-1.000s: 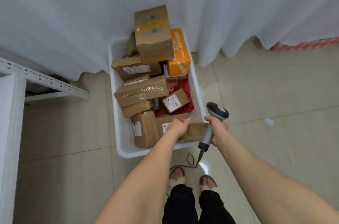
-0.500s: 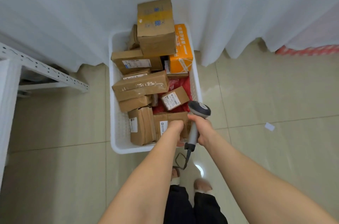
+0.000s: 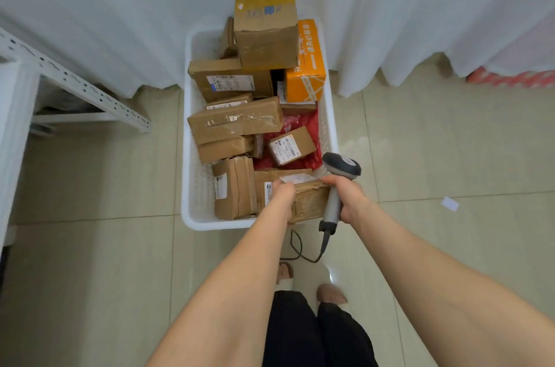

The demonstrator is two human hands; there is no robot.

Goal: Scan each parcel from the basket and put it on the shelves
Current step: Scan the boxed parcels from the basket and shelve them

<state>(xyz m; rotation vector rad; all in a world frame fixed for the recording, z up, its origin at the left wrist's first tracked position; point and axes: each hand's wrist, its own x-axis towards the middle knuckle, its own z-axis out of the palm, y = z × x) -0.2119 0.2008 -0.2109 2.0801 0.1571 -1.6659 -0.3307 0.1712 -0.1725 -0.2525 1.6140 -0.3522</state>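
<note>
At the near edge of the basket (image 3: 186,156), the left hand (image 3: 282,191) grips a taped brown parcel (image 3: 309,204) and the right hand (image 3: 350,198) clasps the scanner (image 3: 342,168); lifting it straight up, label showing, should ease scanning.

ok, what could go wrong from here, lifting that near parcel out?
1. The right hand grips the scanner while its fingertips also seem to steady the parcel that the left hand grips; either could slip.
2. The scanner's cable loops down by the feet; it might snag on turning.
3. The tall box sits atop the far pile; jolting the basket could topple it.
</note>
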